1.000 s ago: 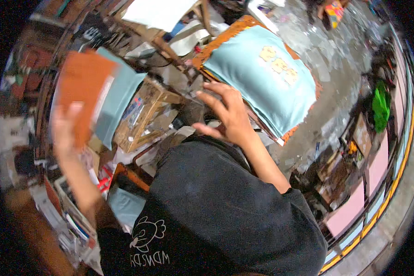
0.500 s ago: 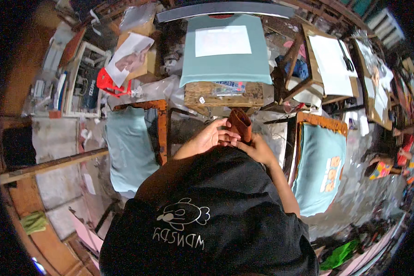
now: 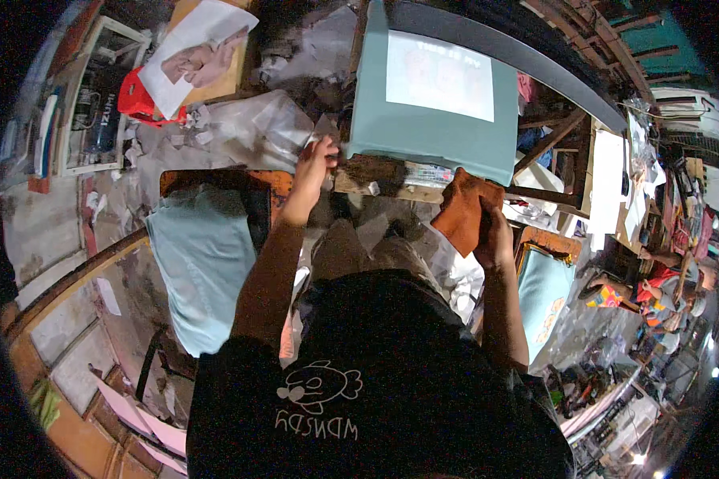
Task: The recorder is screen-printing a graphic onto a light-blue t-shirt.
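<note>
My right hand [image 3: 495, 237] grips a brown leather-like piece [image 3: 465, 214], creased down its middle and spread into two flaps. It hangs in front of the near right corner of a teal fabric panel [image 3: 431, 146]. A white sheet [image 3: 440, 84] lies on that panel, which covers a wooden table [image 3: 358, 177]. My left hand [image 3: 317, 166] is raised by the table's near left corner, with its fingers loosely bent and partly apart. Nothing shows in it. Crumpled clear plastic [image 3: 268, 128] lies just beyond this hand.
Light teal fabric drapes [image 3: 200, 263] over a wooden chair at left; a similar teal piece [image 3: 545, 291] hangs at right. A dark curved bar [image 3: 519, 44] crosses beyond the table. A printed sheet [image 3: 200, 60] rests on a box. Another person [image 3: 667, 279] is at far right.
My hands have parted from around the brown piece. The left has moved left and forward; the right has carried the piece rightward, where it now hangs opened out. The view has shifted.
</note>
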Demonstrator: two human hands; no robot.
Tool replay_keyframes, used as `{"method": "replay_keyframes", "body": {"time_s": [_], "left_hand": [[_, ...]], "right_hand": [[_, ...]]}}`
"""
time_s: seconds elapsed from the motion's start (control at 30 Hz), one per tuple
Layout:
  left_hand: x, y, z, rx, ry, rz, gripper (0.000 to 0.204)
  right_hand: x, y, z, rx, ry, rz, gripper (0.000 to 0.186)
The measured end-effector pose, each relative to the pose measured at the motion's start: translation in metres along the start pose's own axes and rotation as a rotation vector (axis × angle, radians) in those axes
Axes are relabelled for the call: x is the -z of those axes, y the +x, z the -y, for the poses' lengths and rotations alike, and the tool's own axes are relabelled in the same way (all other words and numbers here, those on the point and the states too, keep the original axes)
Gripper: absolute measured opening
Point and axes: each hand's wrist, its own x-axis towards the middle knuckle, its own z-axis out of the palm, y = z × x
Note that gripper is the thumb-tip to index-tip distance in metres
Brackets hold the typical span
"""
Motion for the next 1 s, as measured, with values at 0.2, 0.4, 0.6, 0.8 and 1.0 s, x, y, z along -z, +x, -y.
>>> {"method": "replay_keyframes", "body": {"time_s": [0.2,0.4,0.6,0.8,1.0], "left_hand": [[-0.021,0.053,-0.028,0.452,-0.035,0.083,0.032],[-0.023,0.044,-0.022,0.023,-0.090,-0.043,0.032],[-0.020,0.016,-0.056,-0.434,0.170,0.010,0.023],[-0.024,0.005,-0.068,-0.511,0.235,-0.047,0.019],[-0.023,0.009,-0.061,-0.451,0.279,-0.119,0.018]], "right_hand": [[-0.021,-0.021,-0.024,-0.134,0.109,-0.121,0.043],[-0.027,-0.029,-0.019,-0.162,-0.001,-0.307,0.035],[-0.043,-0.014,0.015,-0.002,-0.118,-0.279,0.025],[-0.039,0.034,0.040,0.231,0.178,-0.288,0.036],[-0.061,0.104,0.106,0.676,-0.074,-0.285,0.032]]}}
